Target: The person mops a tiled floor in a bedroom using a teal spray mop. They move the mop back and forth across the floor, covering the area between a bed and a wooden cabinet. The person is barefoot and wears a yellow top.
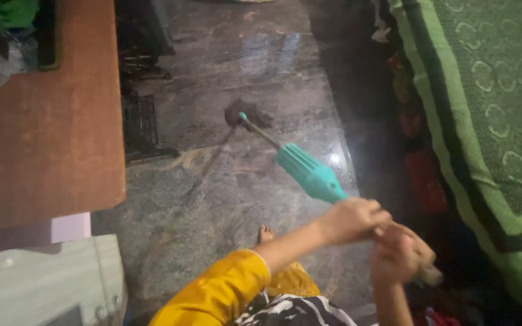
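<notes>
I have both hands closed around the upper end of the mop (300,166): my left hand (353,218) grips just above the teal sleeve, my right hand (397,256) is wrapped near the handle's end. The dark mop head (246,113) rests on the wet stone floor (212,181), well ahead of my bare foot (265,232). The pole looks stiff and light; the soaked head probably drags, and the floor seems slippery.
</notes>
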